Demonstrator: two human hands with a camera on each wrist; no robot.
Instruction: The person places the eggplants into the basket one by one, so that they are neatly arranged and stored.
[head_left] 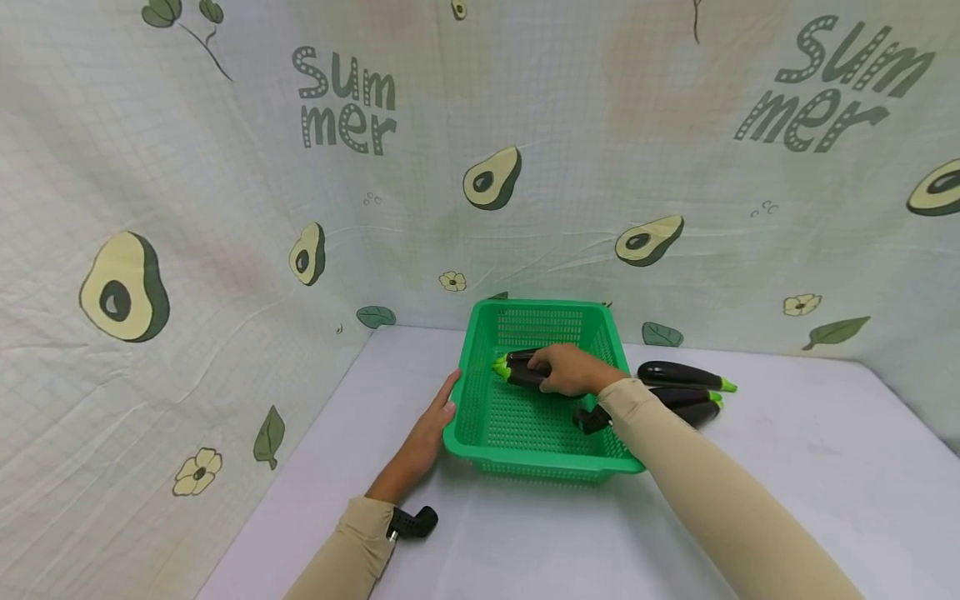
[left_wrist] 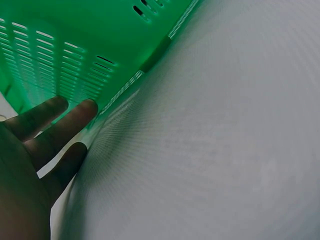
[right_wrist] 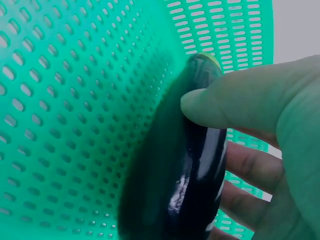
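Observation:
My right hand (head_left: pixel 573 369) reaches down into a green plastic basket (head_left: pixel 525 458). It grips a dark purple eggplant (right_wrist: pixel 175 175) there, thumb on one side and fingers on the other. In the head view, a second eggplant (head_left: pixel 522 354) shows just behind the held eggplant (head_left: pixel 521 372), their green stem ends pointing left. At the basket's left side is my left hand (head_left: pixel 426 431), its fingers extended along the outer wall and the thumb near the rim. The left wrist view shows straight, spread fingers (left_wrist: pixel 62 130) against the slotted wall.
To the basket's right, several eggplants (head_left: pixel 678 375) lie close together on the white tabletop (head_left: pixel 817 467), partly behind my right forearm. A pale cloth (head_left: pixel 555 242) printed with avocados hangs behind and to the left. Each wrist carries a black camera (head_left: pixel 415 522).

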